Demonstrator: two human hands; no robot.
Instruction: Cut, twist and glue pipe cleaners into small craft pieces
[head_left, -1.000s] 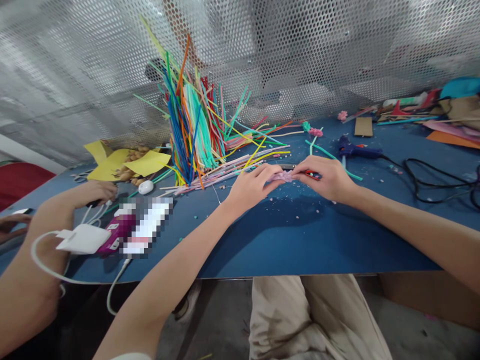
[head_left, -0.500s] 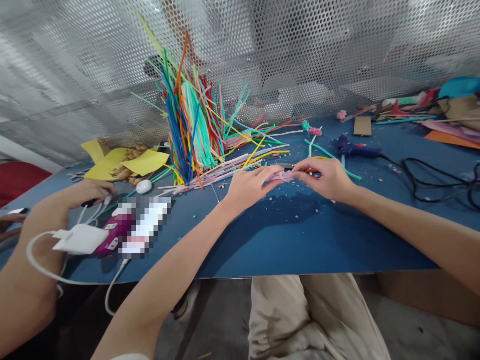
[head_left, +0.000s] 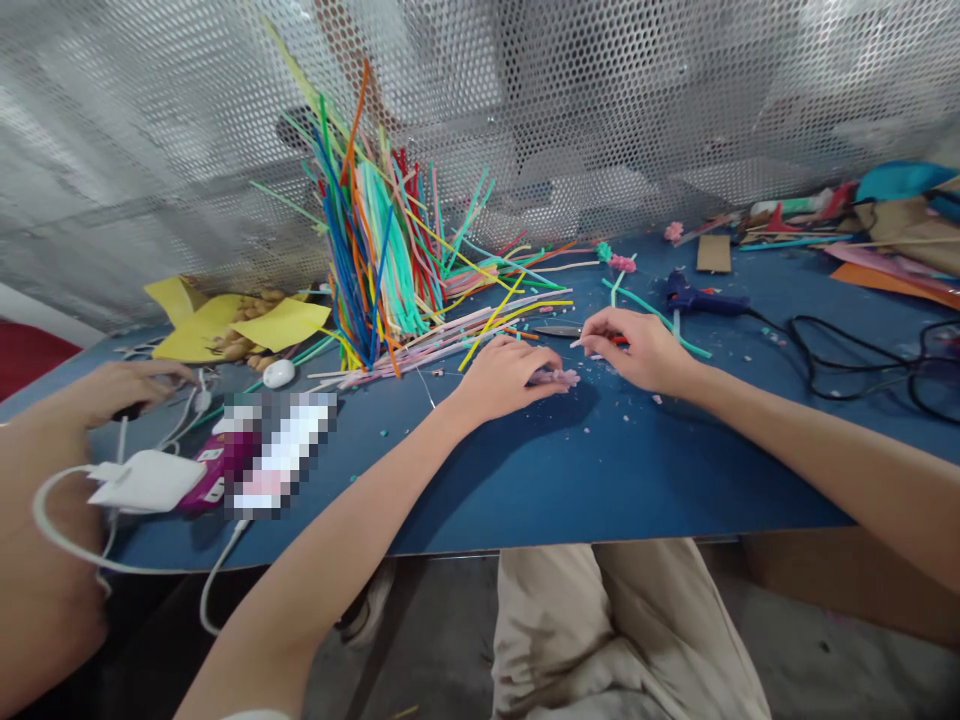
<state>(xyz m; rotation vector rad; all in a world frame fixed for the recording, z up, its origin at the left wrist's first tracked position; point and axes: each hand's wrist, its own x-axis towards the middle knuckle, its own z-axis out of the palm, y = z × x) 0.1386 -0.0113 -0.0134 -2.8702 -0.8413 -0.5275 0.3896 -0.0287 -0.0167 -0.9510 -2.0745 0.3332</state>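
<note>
My left hand (head_left: 504,378) is closed around a small pale-pink fuzzy piece (head_left: 556,378), whose end sticks out past the fingertips. To its right, my right hand (head_left: 631,345) pinches a short pale-pink bit (head_left: 576,344) between thumb and forefinger. The two hands are apart. Scissors (head_left: 559,331) with orange-red handles lie behind them, the handles partly covered by my right hand. Small pale scraps are scattered on the blue table (head_left: 517,490) beneath and around the hands.
Colourful pipe cleaners (head_left: 390,250) stand in a bundle at the back. A glue gun (head_left: 705,298) and its black cable lie right. At left are a phone (head_left: 289,450), a white charger (head_left: 154,482), yellow paper (head_left: 281,325) and another person's hand (head_left: 127,388).
My hands have moved apart. The fuzzy piece stays in my left hand, lower than before, while my right hand has come off it with a small pink bit.
</note>
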